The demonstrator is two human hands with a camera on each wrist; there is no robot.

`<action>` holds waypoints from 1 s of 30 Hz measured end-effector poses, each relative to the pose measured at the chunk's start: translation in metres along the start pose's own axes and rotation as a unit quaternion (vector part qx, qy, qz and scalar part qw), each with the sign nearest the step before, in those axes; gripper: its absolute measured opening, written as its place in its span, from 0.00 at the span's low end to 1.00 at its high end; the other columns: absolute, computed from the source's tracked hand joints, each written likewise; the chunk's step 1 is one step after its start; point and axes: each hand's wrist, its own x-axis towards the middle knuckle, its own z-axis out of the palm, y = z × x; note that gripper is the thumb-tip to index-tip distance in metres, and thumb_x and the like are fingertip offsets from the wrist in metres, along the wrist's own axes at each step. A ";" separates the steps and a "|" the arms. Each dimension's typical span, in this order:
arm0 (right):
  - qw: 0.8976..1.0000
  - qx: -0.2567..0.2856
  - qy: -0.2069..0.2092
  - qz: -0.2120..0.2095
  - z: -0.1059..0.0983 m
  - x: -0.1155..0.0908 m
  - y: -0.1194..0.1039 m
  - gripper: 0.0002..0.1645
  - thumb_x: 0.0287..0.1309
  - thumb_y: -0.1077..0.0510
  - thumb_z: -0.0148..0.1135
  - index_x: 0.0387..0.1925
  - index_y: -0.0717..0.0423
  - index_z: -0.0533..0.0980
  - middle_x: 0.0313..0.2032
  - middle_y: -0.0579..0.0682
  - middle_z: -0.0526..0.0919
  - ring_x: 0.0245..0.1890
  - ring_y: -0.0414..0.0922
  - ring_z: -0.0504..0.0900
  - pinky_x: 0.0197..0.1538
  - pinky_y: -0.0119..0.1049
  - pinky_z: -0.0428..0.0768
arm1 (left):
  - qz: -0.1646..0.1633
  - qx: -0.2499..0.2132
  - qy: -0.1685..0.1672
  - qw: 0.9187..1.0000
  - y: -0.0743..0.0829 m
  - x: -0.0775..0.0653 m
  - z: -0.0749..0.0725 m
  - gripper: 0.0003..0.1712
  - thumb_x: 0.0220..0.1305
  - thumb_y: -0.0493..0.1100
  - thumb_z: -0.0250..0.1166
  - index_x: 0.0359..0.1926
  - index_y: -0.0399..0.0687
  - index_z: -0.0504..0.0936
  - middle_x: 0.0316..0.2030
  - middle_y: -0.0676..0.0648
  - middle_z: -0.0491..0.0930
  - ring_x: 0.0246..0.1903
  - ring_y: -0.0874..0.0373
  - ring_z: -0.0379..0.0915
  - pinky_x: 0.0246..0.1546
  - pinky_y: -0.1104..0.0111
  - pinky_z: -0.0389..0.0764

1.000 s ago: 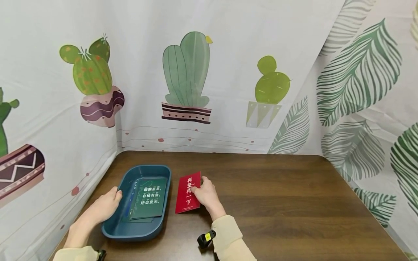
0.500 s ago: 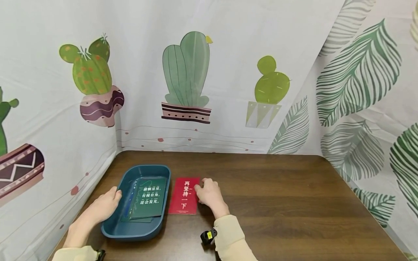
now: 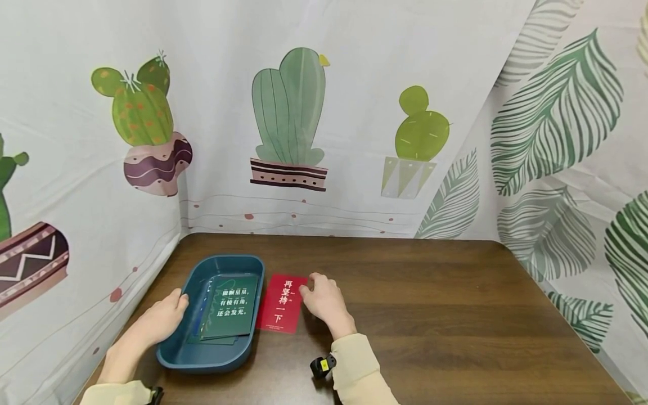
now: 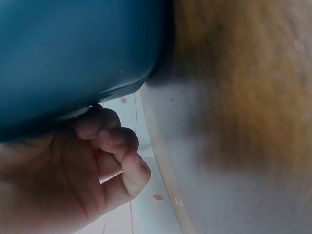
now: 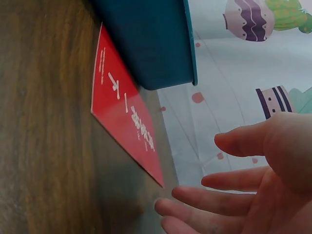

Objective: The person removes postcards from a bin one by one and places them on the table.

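A red card (image 3: 282,304) with white characters lies flat on the table, its left side close against the blue tray (image 3: 205,354); whether it reaches under the tray's overhang I cannot tell. Just off the card's right edge is my right hand (image 3: 326,304). In the right wrist view that hand (image 5: 263,190) has thumb and fingers spread, holding nothing. My left hand (image 3: 163,318) grips the tray's left rim. The left wrist view shows its curled fingers (image 4: 124,141) against the outer side of the tray (image 4: 78,53); the thumb is hidden there.
Inside the tray several green and blue cards (image 3: 230,308) are stacked, a dark green one with white characters on top. The brown wooden table (image 3: 430,315) extends to the right. A white curtain printed with cacti and leaves (image 3: 354,112) hangs behind and at the sides.
A second ago my right hand held the red card tilted. The hand has let go, and the card has come down flat and shifted left beside the tray. My left hand has stayed put.
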 end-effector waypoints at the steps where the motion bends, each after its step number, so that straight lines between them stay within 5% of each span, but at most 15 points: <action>1: 1.000 -0.002 0.001 -0.001 -0.001 -0.001 -0.001 0.25 0.63 0.51 0.61 0.57 0.61 0.76 0.48 0.57 0.83 0.47 0.54 0.81 0.48 0.51 0.77 | 0.001 0.000 0.001 1.000 0.000 0.000 0.000 0.19 0.78 0.45 0.37 0.44 0.31 0.66 0.35 0.31 0.75 0.39 0.36 0.77 0.38 0.45 0.74; 13: 0.992 0.032 0.009 -0.119 -0.002 -0.007 -0.018 0.26 0.64 0.51 0.60 0.62 0.55 0.73 0.56 0.52 0.78 0.53 0.49 0.77 0.55 0.48 0.75 | -0.003 -0.001 -0.002 1.000 0.002 -0.001 -0.001 0.18 0.78 0.44 0.37 0.44 0.31 0.66 0.34 0.32 0.75 0.39 0.36 0.77 0.38 0.45 0.74; 21: 0.989 0.044 0.012 -0.140 0.000 -0.020 -0.041 0.29 0.62 0.50 0.63 0.63 0.51 0.72 0.61 0.49 0.72 0.58 0.47 0.72 0.50 0.43 0.79 | -0.004 0.001 0.000 1.000 -0.001 -0.002 0.000 0.18 0.77 0.44 0.38 0.43 0.32 0.66 0.33 0.34 0.75 0.37 0.38 0.77 0.37 0.46 0.74; 30: 0.981 0.042 0.001 -0.188 0.010 -0.022 -0.065 0.35 0.67 0.46 0.57 0.71 0.50 0.62 0.66 0.48 0.67 0.64 0.45 0.66 0.60 0.43 0.71 | 0.004 -0.002 0.003 1.000 -0.001 -0.001 0.002 0.18 0.78 0.44 0.37 0.44 0.32 0.66 0.32 0.35 0.75 0.37 0.39 0.77 0.36 0.47 0.74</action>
